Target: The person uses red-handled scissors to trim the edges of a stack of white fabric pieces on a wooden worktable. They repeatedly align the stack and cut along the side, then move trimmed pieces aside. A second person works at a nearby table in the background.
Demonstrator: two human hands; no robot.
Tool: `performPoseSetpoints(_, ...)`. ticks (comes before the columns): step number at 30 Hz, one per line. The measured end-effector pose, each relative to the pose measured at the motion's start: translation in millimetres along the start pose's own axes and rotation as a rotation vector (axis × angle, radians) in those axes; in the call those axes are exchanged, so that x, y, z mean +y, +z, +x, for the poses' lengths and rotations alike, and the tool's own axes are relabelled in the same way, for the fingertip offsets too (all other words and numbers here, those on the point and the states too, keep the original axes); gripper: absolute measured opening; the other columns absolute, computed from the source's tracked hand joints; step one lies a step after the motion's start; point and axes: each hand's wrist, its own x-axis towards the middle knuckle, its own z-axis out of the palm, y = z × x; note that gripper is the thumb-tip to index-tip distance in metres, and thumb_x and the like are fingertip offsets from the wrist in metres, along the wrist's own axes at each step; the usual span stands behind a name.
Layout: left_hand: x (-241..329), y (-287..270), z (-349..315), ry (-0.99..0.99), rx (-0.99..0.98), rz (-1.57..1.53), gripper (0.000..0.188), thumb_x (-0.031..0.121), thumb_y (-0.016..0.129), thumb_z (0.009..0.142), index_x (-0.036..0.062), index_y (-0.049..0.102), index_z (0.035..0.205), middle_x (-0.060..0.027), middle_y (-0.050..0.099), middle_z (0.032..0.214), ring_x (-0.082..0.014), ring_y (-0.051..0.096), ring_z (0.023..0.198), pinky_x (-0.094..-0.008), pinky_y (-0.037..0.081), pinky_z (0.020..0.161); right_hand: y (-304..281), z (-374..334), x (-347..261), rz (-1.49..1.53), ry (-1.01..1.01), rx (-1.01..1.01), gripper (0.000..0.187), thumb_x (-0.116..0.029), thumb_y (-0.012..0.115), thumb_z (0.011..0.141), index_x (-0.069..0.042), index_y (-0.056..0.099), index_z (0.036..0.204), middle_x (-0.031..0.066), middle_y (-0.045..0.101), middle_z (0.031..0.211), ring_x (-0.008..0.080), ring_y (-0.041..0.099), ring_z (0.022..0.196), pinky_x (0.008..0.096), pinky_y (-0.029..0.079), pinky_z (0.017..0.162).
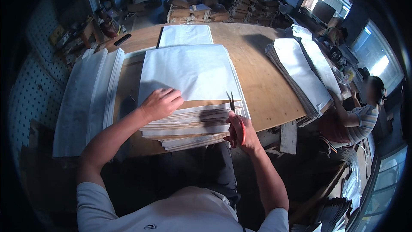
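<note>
Left hand [161, 103] flat, fingers spread, pressing top white sheet of paper stack [193, 99] at frame centre, right hand [239, 131] closed round red-handled scissors [234, 114], blades up at stack's right edge, wooden tabletop [266, 81], second white stack [300, 75] right.

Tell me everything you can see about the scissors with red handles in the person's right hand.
The red-handled scissors are held in the right hand, with fingers through the red loops. The two thin dark metal blades point up and away from the person, slightly parted at the tips. They stand at the right front edge of the stack of white and brown paper sheets, which lies on the wooden table. Whether the blades touch the paper is unclear.
</note>
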Motion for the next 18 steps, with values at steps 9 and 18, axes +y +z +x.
performPoseSetpoints(9,0,0,-2,0.009,-0.015,-0.031,0.013,0.004,0.070,0.081,0.0058,0.058,0.077,-0.0056,0.058,0.085,-0.0199,0.066,0.078,-0.0323,0.055,0.061,2,10,5,0.018,-0.010,0.037,0.072,-0.064,0.058,0.098,0.008,0.061,0.098,0.0041,0.051,0.058,0.0126,0.052,0.040,0.0352,0.063,0.058)
performPoseSetpoints(18,-3,4,-2,0.025,-0.019,-0.039,0.013,0.005,0.069,0.082,0.0051,0.058,0.077,-0.0060,0.058,0.085,-0.0197,0.066,0.078,-0.0326,0.055,0.060,4,10,14,-0.056,0.006,0.106,0.066,-0.061,0.062,0.097,0.004,0.064,0.091,0.0002,0.049,0.061,0.0090,0.053,0.053,0.0335,0.061,0.057)
